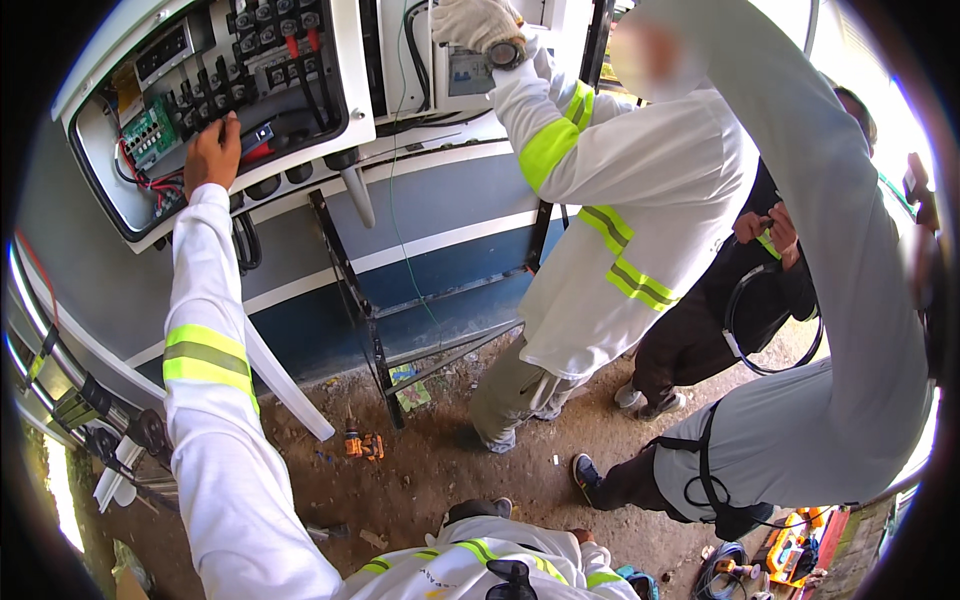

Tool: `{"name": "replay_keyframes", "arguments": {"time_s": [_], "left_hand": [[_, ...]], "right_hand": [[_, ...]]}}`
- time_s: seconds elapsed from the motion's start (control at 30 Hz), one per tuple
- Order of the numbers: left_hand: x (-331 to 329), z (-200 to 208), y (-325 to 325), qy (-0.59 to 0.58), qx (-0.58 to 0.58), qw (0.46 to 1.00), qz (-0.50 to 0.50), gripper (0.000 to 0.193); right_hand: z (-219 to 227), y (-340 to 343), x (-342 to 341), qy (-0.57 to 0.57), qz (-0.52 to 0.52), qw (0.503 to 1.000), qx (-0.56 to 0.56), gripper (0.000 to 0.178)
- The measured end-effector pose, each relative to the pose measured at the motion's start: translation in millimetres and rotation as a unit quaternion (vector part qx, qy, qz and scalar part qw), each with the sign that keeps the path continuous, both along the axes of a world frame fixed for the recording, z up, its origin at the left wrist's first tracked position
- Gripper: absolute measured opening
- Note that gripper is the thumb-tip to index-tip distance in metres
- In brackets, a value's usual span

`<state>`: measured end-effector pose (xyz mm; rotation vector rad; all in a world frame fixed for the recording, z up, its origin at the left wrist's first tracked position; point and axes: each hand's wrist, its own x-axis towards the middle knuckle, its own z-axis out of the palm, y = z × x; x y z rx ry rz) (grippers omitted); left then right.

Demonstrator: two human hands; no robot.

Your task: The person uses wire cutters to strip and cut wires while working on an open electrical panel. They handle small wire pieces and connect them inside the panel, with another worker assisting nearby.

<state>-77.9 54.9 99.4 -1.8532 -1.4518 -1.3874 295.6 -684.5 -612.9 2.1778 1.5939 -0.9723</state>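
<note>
My left hand (212, 155) reaches into an open electrical box (350, 75) with a light casing. Its fingers are curled together at the lower row of black terminals (205, 95); what they grip, if anything, is hidden. Left of the hand sits a green circuit board (150, 138) with red and black wires (150, 183) below it. A red and blue object (258, 143) lies just right of the hand. Red-capped black cables (303, 60) run down from the upper terminals. My right hand (582, 536) is low by my body, mostly hidden, its fingers not clear.
A co-worker (620, 180) in white works with gloved hands (478, 25) at the neighbouring cabinet. Another person in grey (790, 430) reaches up at the right; one in black (750, 300) stands behind. A black metal frame (365, 310) and an orange drill (363, 445) are below.
</note>
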Motion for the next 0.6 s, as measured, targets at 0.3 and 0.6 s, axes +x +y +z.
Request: {"name": "replay_keyframes", "arguments": {"time_s": [0.3, 0.6], "left_hand": [[0.2, -1.4, -0.8, -0.011, 0.039, 0.999, -0.011, 0.045], [-4.1, -3.1, 9.2, -0.006, 0.037, 0.999, -0.003, 0.046]], "right_hand": [[-14.8, -5.0, 4.5, 0.003, -0.050, 0.998, -0.049, 0.030], [24.2, 8.8, 3.3, 0.024, 0.006, 0.997, -0.070, 0.033]]}}
